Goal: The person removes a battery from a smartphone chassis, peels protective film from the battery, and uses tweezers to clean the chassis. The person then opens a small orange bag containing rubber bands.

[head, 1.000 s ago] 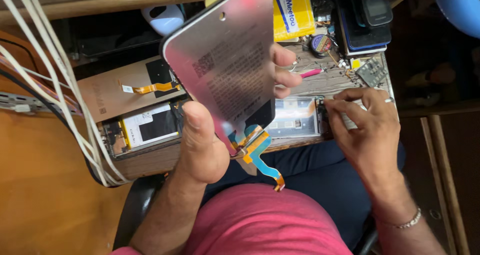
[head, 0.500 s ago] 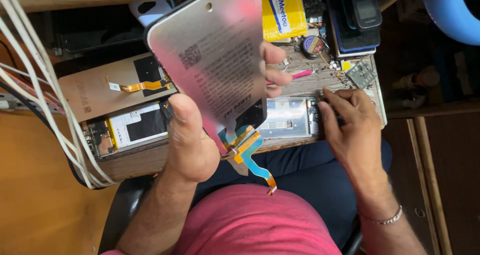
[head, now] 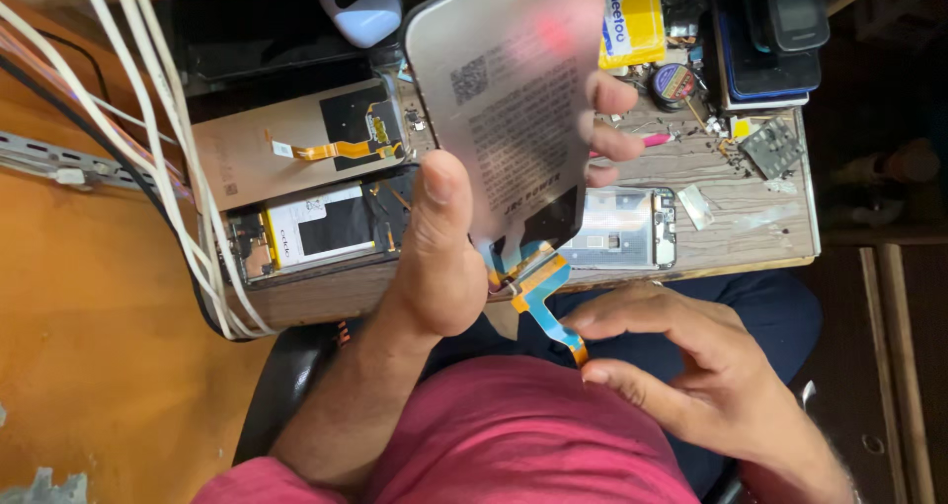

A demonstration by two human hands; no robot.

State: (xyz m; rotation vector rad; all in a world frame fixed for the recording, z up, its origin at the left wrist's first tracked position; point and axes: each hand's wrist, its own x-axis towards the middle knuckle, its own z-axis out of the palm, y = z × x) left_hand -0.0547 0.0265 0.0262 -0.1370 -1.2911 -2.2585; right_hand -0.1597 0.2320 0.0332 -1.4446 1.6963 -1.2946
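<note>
panel: grey phone display panel point(head: 513, 99), back face to the camera, held up over the bench, long axis roughly 12-to-6, tilted slightly.
flex: blue-orange flex cable point(head: 546, 302) hangs off the panel's 6 o'clock end, trailing toward 5 o'clock.
left hand: left hand point(head: 444, 257) clamps the panel, thumb on the back face, fingers wrapped round the 3 o'clock edge.
right hand: right hand point(head: 691, 366) at 5 o'clock of the panel, thumb and forefinger closing on the flex tip; nearer hand to the cable.
bench: wooden worktop point(head: 750, 218) behind; opened phone point(head: 306, 228) at 9 o'clock, metal frame point(head: 622, 230) just at 3 o'clock of the flex root.
</note>
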